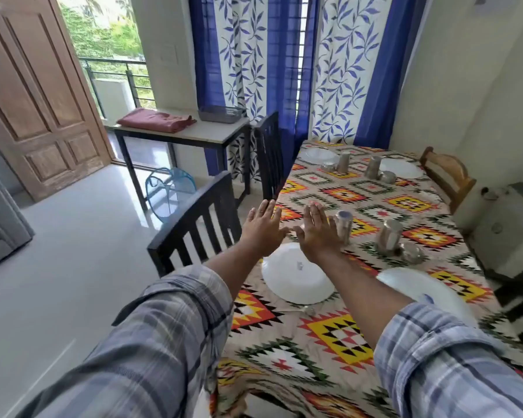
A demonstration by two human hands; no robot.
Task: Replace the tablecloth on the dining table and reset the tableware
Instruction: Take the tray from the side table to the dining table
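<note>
A patterned tablecloth [375, 203] in red, yellow and green covers the dining table. On it lie white plates upside down, one near me [296, 282], another at my right forearm [417, 285], two at the far end [317, 154]. Steel tumblers [343, 226] and small steel bowls [412, 253] stand beside the plates. My left hand [261, 229] and my right hand [317, 232] are stretched out side by side above the near plate, palms down, fingers apart, holding nothing. A folded maroon cloth [156, 119] lies on the side table.
Two dark wooden chairs [200, 218] stand along the table's left side, a light wooden chair [447, 176] on the right. The side table [194, 135] by the curtains also holds a grey basket [221, 113]. A blue plastic stool [169, 191] sits under it. An open door leads to the balcony.
</note>
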